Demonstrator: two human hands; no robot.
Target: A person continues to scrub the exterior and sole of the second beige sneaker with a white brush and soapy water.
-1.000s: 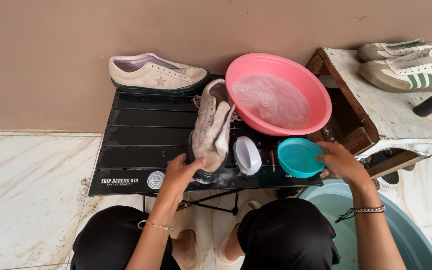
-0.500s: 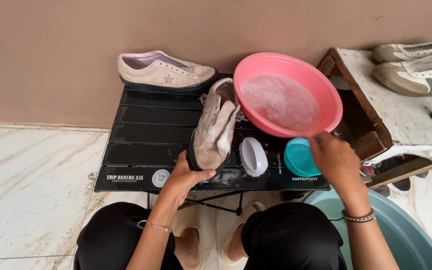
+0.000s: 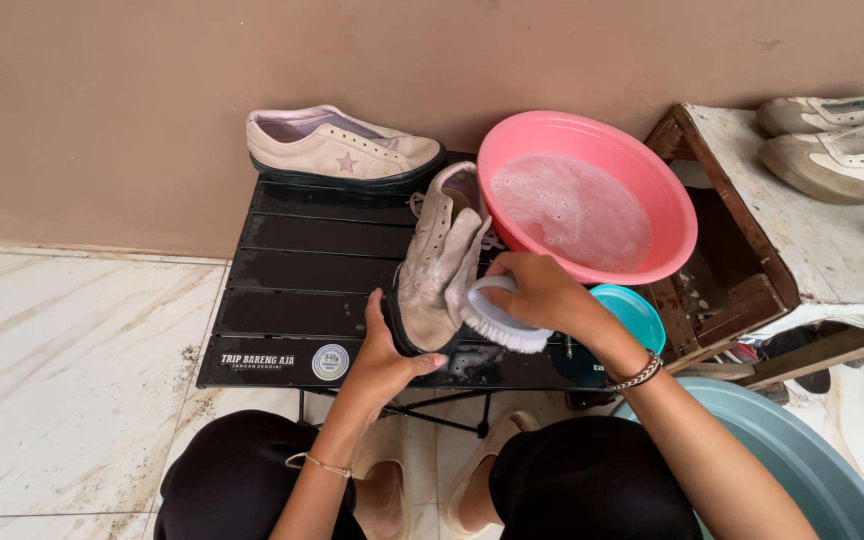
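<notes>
Now lifted, brush point(image 3: 500, 322) gripped in right fingers point(image 3: 512, 275); left fingers point(image 3: 422, 358) clasp shoe point(image 3: 437, 265).

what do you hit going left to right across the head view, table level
left hand → soapy shoe → scrub brush → right hand → pink basin → wooden crate → striped sneakers

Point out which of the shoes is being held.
The beige shoe propped on the black table, gripped by the left hand; the others lie untouched.
</notes>
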